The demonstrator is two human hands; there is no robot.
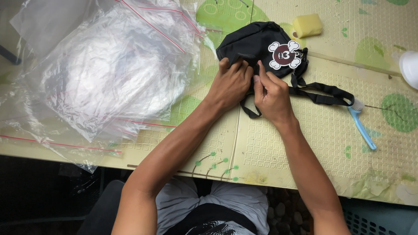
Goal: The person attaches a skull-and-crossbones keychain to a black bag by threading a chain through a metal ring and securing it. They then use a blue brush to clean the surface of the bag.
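- black pouch bag (254, 43) lies on the mat-covered table (305, 148), upper middle of the view, just beyond both hands
- round dark-red tag (284, 55) with a white bone-shaped outline sits on the bag's right part, near its top corner (printing on it not described)
- left hand (230, 82) rests on the bag's lower edge, fingers curled down and pressed onto the fabric; looks closed on the fabric, though what sits under the fingertips is hidden
- right hand (271, 95) just beside the left, touching it, thumb and fingers pinched together at the bag's lower edge near a small black part; cannot tell exactly what is pinched
- black strap (324, 93) runs from the bag to the right across the table, with a loop hanging below the hands
- light blue brush (361, 124) with white bristles lies at the strap's right end, handle slanting down and right
- yellow sponge block (307, 25) sits beyond the bag, near but apart from it
- heap of clear plastic zip bags (104, 69) with thin red seal lines fills the left side, well apart from the hands
- white round object (410, 68) cut off at the right edge
- table surface is pale yellow-green embossed mat with green blots
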